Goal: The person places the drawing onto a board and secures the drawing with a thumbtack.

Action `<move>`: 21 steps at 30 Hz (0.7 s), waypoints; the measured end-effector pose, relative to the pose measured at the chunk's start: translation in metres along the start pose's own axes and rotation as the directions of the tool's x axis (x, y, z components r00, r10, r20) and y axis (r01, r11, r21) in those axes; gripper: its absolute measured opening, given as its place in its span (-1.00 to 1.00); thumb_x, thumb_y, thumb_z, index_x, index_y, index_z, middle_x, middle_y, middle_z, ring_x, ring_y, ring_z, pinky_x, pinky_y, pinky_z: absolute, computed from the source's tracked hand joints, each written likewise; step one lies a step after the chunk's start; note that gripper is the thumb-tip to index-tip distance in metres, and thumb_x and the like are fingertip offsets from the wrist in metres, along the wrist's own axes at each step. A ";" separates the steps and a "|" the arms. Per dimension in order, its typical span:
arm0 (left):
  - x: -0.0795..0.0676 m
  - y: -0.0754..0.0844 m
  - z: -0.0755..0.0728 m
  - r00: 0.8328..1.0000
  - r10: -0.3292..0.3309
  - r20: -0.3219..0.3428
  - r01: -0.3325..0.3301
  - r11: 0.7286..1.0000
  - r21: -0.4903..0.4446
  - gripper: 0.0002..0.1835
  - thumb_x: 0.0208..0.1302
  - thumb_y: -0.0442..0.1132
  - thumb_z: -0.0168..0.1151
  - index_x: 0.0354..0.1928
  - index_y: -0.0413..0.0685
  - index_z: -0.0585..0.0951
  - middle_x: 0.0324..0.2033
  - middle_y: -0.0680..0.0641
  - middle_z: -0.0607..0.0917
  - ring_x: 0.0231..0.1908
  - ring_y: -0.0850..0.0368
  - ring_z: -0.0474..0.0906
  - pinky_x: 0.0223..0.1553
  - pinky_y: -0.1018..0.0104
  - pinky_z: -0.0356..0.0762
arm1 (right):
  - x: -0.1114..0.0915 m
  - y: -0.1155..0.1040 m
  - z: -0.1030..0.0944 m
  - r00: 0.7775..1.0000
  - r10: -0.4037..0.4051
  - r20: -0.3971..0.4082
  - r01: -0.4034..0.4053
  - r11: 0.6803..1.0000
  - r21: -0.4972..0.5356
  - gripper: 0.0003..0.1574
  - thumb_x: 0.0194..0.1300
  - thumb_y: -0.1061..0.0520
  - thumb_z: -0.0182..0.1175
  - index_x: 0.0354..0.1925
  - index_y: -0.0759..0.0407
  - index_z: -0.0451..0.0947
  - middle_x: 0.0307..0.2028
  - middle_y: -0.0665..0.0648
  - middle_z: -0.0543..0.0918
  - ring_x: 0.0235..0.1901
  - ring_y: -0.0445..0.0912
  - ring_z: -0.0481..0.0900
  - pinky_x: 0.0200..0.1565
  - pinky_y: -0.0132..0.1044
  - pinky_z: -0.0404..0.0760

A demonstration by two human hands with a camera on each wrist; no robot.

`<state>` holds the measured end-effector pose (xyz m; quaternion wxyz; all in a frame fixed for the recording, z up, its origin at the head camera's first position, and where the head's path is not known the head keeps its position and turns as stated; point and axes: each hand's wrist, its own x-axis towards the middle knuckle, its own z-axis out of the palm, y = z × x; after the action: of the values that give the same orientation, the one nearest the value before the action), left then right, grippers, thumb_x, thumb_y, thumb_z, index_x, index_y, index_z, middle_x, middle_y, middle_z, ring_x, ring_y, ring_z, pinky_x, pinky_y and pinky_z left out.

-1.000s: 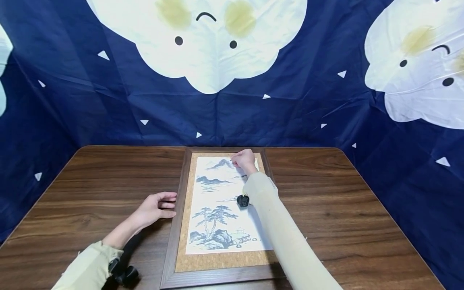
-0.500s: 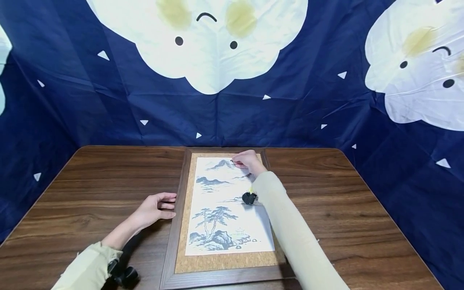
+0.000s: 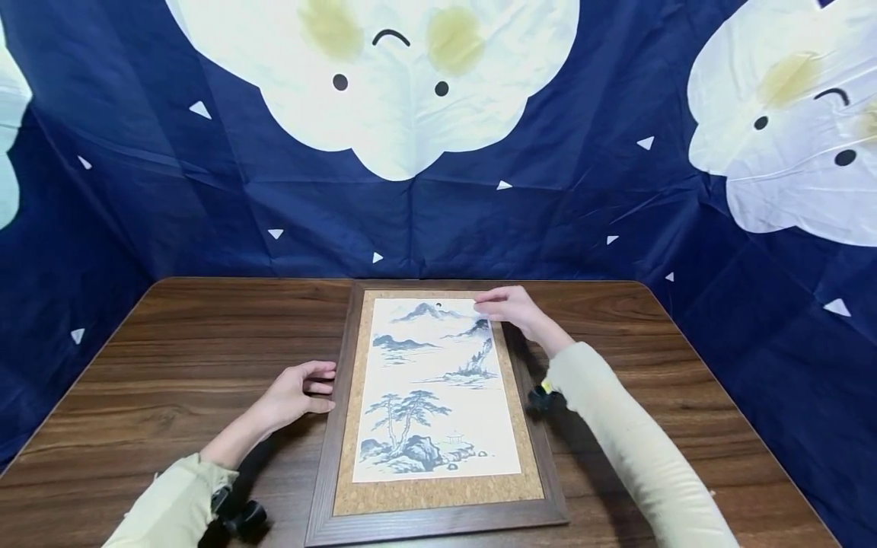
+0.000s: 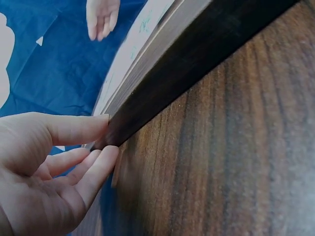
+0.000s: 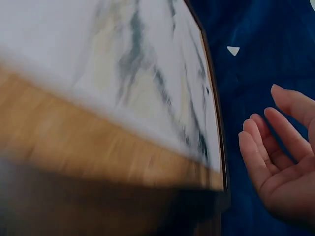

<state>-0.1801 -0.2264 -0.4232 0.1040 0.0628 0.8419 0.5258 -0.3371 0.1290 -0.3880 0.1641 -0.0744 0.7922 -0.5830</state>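
Note:
In the head view, a sheet with an ink landscape [image 3: 418,373] lies on a cork board [image 3: 438,495] in a dark wooden frame [image 3: 438,522]. A small dark pin-like dot [image 3: 438,305] shows at the sheet's top middle. My left hand [image 3: 294,396] rests thumb and fingertips against the frame's left side; the left wrist view shows the fingertips [image 4: 112,153] right at that edge. My right hand [image 3: 510,308] hovers over the sheet's upper right corner, holding nothing. Its fingers [image 5: 253,157] are loosely bent and apart from the frame in the right wrist view.
A brown wood-grain table [image 3: 226,342] bears the frame, which reaches nearly to its back edge. A blue cloth [image 3: 322,205] with white cloud faces hangs behind and at both sides. Each sleeved wrist carries a small black camera [image 3: 540,399].
My right hand has left the dark dot at the sheet's top middle and moved right, uncovering it and the sheet's right side. The left hand keeps its place at the frame.

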 end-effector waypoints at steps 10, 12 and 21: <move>0.000 0.000 0.000 1.000 -0.019 -0.013 0.019 1.000 0.012 -0.36 -0.04 -0.50 0.30 0.13 -0.52 0.30 0.07 -0.44 0.41 -0.04 -0.21 0.48 -0.26 0.39 0.54 | -0.041 0.047 -0.067 0.958 -0.275 0.081 0.264 0.956 0.129 -0.34 0.05 0.10 0.33 0.05 0.45 0.43 -0.09 0.29 0.61 -0.18 -0.20 0.60 -0.16 -0.34 0.57; 0.000 0.001 -0.001 1.000 -0.021 -0.017 0.022 1.000 0.011 -0.36 -0.04 -0.50 0.30 0.13 -0.52 0.30 0.06 -0.44 0.41 -0.04 -0.21 0.48 -0.26 0.39 0.54 | -0.052 0.052 -0.078 0.950 -0.301 0.086 0.289 0.949 0.128 -0.31 0.07 0.12 0.31 0.09 0.46 0.38 -0.06 0.30 0.58 -0.16 -0.18 0.59 -0.15 -0.34 0.57; 0.001 0.000 -0.001 1.000 -0.008 -0.024 0.008 1.000 0.018 -0.39 -0.02 -0.50 0.27 0.12 -0.53 0.31 0.01 -0.44 0.45 -0.09 -0.19 0.50 -0.30 0.42 0.53 | -0.093 0.065 -0.102 0.956 -0.287 -0.056 0.277 0.951 -0.136 -0.32 0.12 0.11 0.26 0.13 0.43 0.33 -0.01 0.39 0.52 -0.11 -0.14 0.56 -0.20 -0.54 0.50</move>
<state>-0.1812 -0.2268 -0.4227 0.0956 0.0542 0.8479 0.5186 -0.2803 0.2696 -0.4066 0.0442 -0.1751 0.8144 -0.5516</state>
